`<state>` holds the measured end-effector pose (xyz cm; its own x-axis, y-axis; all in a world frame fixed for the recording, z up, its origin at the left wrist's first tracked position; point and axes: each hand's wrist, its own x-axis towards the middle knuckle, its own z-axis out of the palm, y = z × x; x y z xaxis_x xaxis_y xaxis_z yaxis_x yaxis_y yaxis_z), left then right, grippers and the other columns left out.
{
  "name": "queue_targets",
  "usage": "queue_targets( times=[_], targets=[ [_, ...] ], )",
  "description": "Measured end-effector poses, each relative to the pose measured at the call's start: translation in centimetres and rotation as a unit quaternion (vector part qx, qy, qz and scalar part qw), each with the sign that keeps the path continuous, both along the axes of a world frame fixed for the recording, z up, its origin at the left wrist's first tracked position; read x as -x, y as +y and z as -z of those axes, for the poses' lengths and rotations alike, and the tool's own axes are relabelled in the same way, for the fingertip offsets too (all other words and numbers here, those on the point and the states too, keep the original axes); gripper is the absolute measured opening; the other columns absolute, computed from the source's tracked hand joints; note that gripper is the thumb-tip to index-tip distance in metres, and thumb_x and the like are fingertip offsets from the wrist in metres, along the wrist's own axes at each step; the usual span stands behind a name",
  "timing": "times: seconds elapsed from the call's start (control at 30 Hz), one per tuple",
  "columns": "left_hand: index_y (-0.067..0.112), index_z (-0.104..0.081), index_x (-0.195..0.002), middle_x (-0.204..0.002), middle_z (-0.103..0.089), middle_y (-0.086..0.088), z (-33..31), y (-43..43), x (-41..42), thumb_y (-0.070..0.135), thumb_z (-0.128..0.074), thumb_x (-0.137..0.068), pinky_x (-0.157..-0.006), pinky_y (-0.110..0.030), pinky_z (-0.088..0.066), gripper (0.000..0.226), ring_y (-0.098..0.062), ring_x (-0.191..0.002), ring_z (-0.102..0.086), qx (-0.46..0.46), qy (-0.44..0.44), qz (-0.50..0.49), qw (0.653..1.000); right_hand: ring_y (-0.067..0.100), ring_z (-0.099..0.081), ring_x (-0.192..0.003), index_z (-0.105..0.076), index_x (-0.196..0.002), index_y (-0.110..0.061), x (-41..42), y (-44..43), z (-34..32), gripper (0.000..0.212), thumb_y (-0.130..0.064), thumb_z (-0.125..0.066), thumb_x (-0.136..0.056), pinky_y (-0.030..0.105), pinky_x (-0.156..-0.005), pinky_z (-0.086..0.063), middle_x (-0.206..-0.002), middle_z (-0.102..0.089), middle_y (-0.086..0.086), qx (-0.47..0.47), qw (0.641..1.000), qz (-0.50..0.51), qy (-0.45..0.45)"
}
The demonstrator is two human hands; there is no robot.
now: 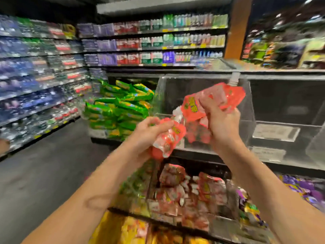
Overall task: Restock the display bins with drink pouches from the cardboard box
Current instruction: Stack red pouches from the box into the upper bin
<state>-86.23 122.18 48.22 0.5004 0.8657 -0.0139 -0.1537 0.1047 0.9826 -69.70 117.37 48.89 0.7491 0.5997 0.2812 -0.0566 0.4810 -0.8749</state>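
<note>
Holding red drink pouches in both hands, a person stands at a shop display of clear plastic bins, seen from a camera on their head; the picture is smeared, so fine detail is lost. The left hand [149, 132] has its fingers curled round a red drink pouch [173, 136], gripping it near the white spout. The right hand [223, 125], just beside and a little higher, is clamped on a second red pouch [216, 97] whose white cap points up; it may hold another beneath, but the blur makes that uncertain. Both pouches are glossy, soft-sided and partly see-through, with yellow lettering, and they look as if they would sag and slip. They hang in front of a clear bin [175, 88] that appears to hold nothing. Below it lies a heap of red pouches [186, 191] in a lower bin. Green pouches [119, 110] are piled to the left, purple pouches [299, 189] to the right and yellow packs [130, 229] nearest the viewer. The cardboard box is not in view. To do this step well, I would carry each pouch over the bin's front lip, lay it flat with spouts facing one way, and let go one hand at a time without squeezing the body.
</note>
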Motion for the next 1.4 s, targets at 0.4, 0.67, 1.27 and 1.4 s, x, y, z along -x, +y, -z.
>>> queue_targets(
  times=[0.4,0.67,1.27,1.4],
  targets=[
    [0.018,-0.051,-0.133,-0.09,-0.064,-0.009,-7.6,8.5,-5.1,-0.004,-0.077,-0.077,-0.041,-0.009,-0.043,0.066,0.0,-0.045,-0.059,-0.134,0.111,0.133,0.976,0.031,-0.073,-0.079,-0.067,-0.101,-0.017,-5.8,5.1,-4.5,0.053,-0.043,-0.087,-0.059,0.057,-0.068,-0.059,-0.086,-0.075,0.004,0.082,0.962,0.138,-0.221],
    [0.014,-0.069,-0.12,-0.134,-0.062,-0.007,-4.9,14.5,-11.9,0.019,-0.091,-0.066,-0.078,-0.021,-0.045,0.059,-0.018,-0.105,-0.06,-0.359,0.43,0.094,0.823,0.022,-0.069,-0.088,-0.063,-0.102,-0.023,-7.1,8.0,-2.4,0.056,-0.053,-0.076,-0.057,0.043,-0.081,-0.055,-0.09,-0.073,-0.002,0.202,0.923,0.13,-0.302],
    [0.012,-0.04,-0.148,-0.157,-0.023,-0.013,-1.5,18.1,-16.6,0.055,-0.039,-0.101,-0.115,-0.048,-0.024,0.063,-0.035,-0.146,-0.016,-0.442,0.69,0.105,0.564,0.023,-0.067,-0.083,-0.057,-0.099,-0.02,-9.4,10.2,-0.5,0.041,-0.041,-0.08,-0.073,0.039,-0.078,-0.054,-0.086,-0.069,-0.003,0.25,0.89,0.101,-0.367],
    [0.013,-0.041,-0.144,-0.145,-0.045,-0.012,-2.6,17.7,-16.5,0.038,-0.045,-0.103,-0.107,-0.043,-0.042,0.048,-0.033,-0.132,-0.047,-0.446,0.688,0.136,0.555,0.023,-0.066,-0.082,-0.056,-0.099,-0.02,-9.6,10.3,-0.3,0.041,-0.041,-0.08,-0.074,0.04,-0.079,-0.054,-0.086,-0.068,-0.003,0.263,0.882,0.09,-0.381]
  ],
)
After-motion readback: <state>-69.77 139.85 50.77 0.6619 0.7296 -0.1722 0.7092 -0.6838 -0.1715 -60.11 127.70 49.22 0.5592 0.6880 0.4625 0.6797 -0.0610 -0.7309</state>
